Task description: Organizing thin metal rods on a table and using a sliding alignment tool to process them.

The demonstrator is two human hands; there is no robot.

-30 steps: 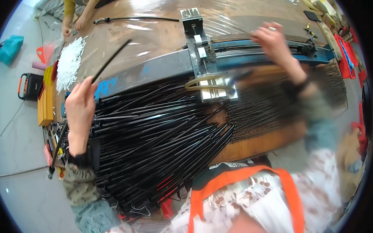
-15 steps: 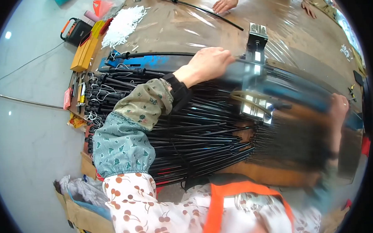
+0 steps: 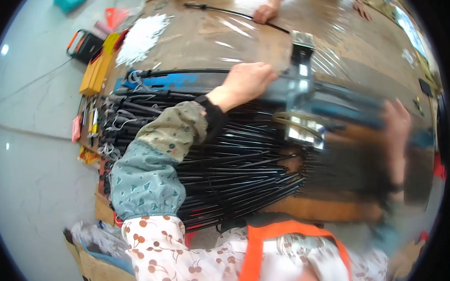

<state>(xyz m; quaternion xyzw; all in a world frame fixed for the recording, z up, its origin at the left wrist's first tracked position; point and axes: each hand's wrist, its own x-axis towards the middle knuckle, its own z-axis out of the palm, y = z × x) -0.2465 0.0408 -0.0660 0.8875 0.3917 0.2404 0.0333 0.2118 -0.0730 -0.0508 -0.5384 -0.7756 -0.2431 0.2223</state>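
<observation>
My left hand (image 3: 246, 84) is closed round a long thin black rod (image 3: 189, 71), just left of an upright metal fixture (image 3: 303, 82). The rod's far left end carries a black fitting with a pale cord loop. Motion smears my right hand (image 3: 398, 120), which is at the right end of a blurred dark bar (image 3: 349, 105) beyond the fixture; whether it grips anything is unclear. Below my left forearm lies a thick bundle of similar black rods (image 3: 236, 175), with corded fittings toward the left. A curved tan tube (image 3: 297, 121) sticks out from the fixture.
Across the table, another person's hand (image 3: 266, 12) is on a separate black rod (image 3: 219, 11); a further hand (image 3: 363, 9) rests farther right. White short pieces (image 3: 142, 38) are heaped at upper left, near a yellow box (image 3: 97, 73). A black-and-orange case (image 3: 84, 45) stands on the floor.
The whole view has shifted slightly. The other person's hand, earlier spread flat beside the separate rod, is now closed on it. My left hand keeps its hold; my right hand remains blurred.
</observation>
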